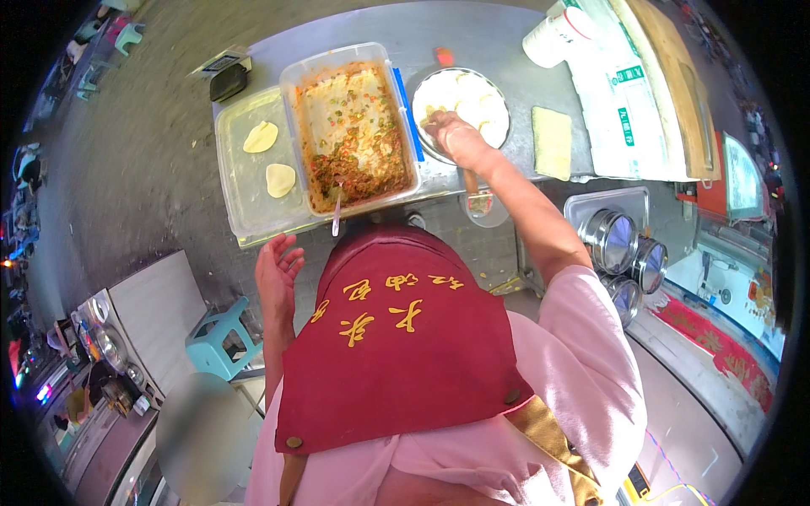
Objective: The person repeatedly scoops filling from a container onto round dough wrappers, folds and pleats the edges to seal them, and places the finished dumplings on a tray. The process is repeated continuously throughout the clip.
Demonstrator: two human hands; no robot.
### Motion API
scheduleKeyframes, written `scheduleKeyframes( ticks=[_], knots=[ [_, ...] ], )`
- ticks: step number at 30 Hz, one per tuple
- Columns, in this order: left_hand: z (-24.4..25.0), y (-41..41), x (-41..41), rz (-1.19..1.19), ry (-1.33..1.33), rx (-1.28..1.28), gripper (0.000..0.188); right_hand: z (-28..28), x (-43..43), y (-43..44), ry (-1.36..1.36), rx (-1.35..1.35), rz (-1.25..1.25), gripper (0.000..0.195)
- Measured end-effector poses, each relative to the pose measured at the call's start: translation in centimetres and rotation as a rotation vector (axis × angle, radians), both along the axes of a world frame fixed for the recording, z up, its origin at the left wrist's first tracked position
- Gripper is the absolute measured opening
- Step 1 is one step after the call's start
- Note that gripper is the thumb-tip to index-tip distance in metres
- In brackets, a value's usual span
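My right hand [457, 134] reaches into a round metal steamer tray [507, 129] holding several pale buns [465, 92]. Its bunched fingertips are down at a bun by the tray's left rim; glare and the hand hide whether they grip it. Left of the tray stands a clear plastic tub [349, 53] with chopped reddish filling [373, 161] and a metal spoon [336, 215] leaning over its near edge. Two flattened dough wrappers [260, 137] lie on a plastic lid [234, 164] beside the tub. Near the lid's front edge, my left hand [280, 262] hovers, holding nothing, fingers loosely apart.
On the metal table [443, 25] are a yellow cloth [552, 143], a white tub [557, 38] and a black case [228, 83]. White packaging [614, 95] covers the right end. Stacked steel steamers [612, 239] stand lower right, a turquoise stool [218, 341] lower left.
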State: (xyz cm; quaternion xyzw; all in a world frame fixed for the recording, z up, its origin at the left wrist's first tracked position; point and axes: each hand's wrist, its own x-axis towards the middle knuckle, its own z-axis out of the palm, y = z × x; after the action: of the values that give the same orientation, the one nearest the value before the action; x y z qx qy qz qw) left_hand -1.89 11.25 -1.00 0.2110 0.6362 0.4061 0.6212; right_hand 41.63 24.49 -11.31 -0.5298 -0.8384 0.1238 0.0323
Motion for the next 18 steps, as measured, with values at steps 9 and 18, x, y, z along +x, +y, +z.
scheduleKeyframes(
  ticks=[9,18],
  knots=[
    [-1.9,2.3,-0.4,-0.107,0.01,0.002,0.045,7.1,3.1,-0.1,0.312,0.155,-0.203,0.037],
    [-1.7,3.6,0.4,-0.144,0.055,-0.006,0.044,12.8,18.4,-5.1,0.344,0.515,-0.864,0.032]
  ],
)
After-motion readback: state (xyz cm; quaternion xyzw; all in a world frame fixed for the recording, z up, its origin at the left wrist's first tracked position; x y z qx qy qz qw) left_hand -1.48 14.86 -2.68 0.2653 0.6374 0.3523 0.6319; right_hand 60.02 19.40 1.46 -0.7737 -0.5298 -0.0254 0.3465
